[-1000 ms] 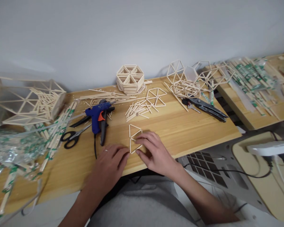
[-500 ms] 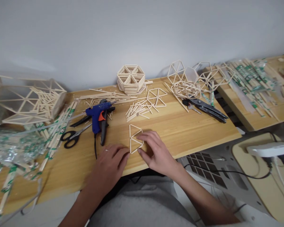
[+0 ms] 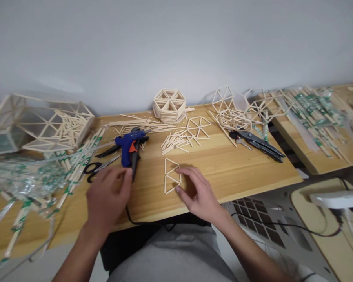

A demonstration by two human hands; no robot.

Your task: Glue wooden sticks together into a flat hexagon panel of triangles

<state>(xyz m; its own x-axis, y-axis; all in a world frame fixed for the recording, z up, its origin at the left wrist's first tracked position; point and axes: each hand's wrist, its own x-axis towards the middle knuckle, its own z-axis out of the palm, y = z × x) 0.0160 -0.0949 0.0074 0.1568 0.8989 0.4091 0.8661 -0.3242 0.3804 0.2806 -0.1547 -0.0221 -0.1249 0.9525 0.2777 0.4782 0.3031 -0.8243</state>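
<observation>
A small flat frame of wooden sticks, laid out in triangles, lies on the table in front of me. My right hand is at its right side, with thumb and forefinger spread apart and their tips at the sticks. My left hand, slightly blurred, is lifted beside the handle of the blue glue gun. Its thumb and forefinger are curved with a gap between them, and it holds nothing that I can see. The black-handled scissors are partly hidden behind this hand.
Behind the frame lie a pile of short sticks and a finished stick hexagon. A stack of hexagons stands by the wall. Pliers-like cutters and keys lie right; bagged sticks lie left.
My left hand has left the stick frame and moved left and up to the glue gun. My right hand stays at the frame. The whole view has shifted slightly.
</observation>
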